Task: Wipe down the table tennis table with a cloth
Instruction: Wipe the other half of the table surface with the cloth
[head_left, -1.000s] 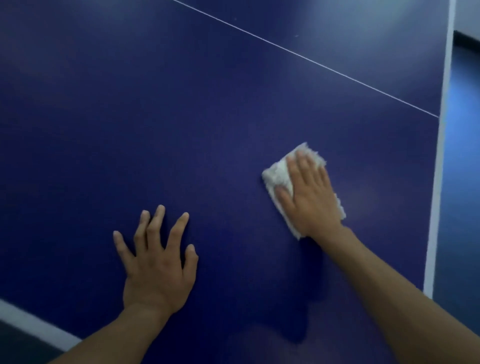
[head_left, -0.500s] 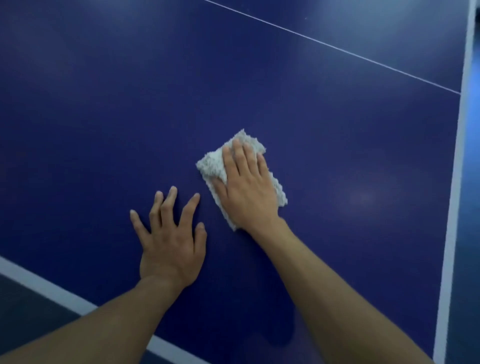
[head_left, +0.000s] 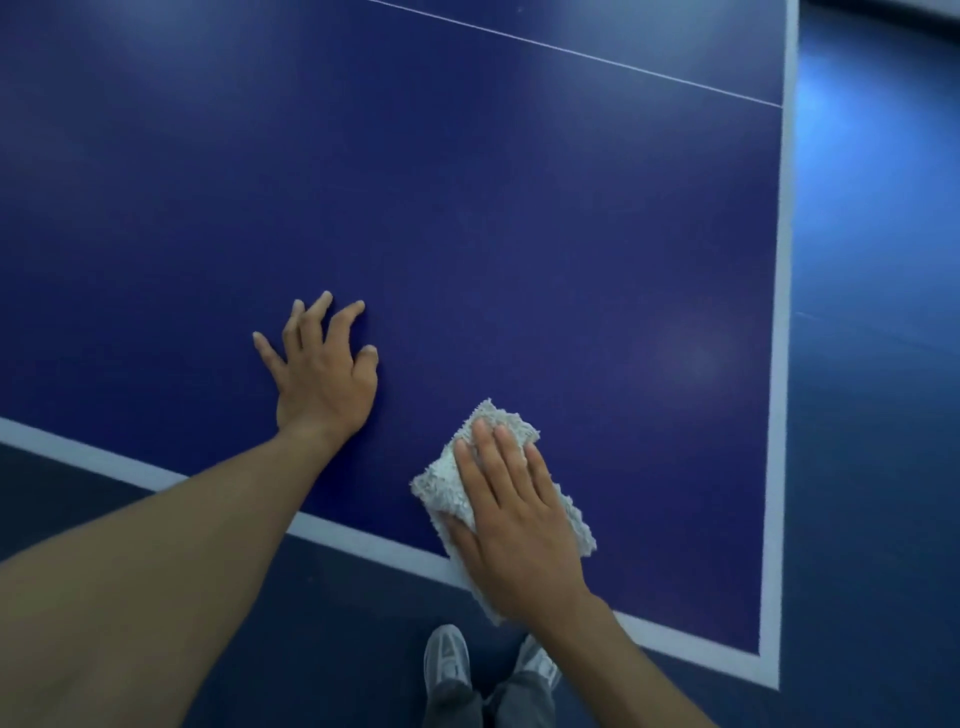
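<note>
Quick count first: one dark blue bench (head_left: 519, 234), one shaggy white cloth (head_left: 447, 483), two bare hands on the surface, and two grey shoes (head_left: 445, 657) peeking out below the near edge on the dark floor (head_left: 872, 260), grey trouser legs (head_left: 519, 696) above them. One broad white border line (head_left: 130, 467) runs along the near edge and up the right side, and one thin centre line (head_left: 571, 49) crosses the far part of the bench. And there's the change from half a second back: the cloth was well in on the blue then, just beside the left thumb, and now it has been dragged back toward the person, right down onto the near border line, with its lower corner poking out past the edge over the floor. The view has tipped down too, so the shoes have come into sight. The left hand (head_left: 324, 374) sits on much the same patch of blue, but its fingers, flat and fanned before, are now a little arched, tips on the surface. It grips nothing, palm down, fingers spread apart. The right hand (head_left: 514, 525) lies flat on top of the cloth, fingers straight and close together, thumb out along the cloth's left side, pressing it onto the bench rather than clutching it. The two hands are now apart, the right one nearer the person and off to the right of the left.
</note>
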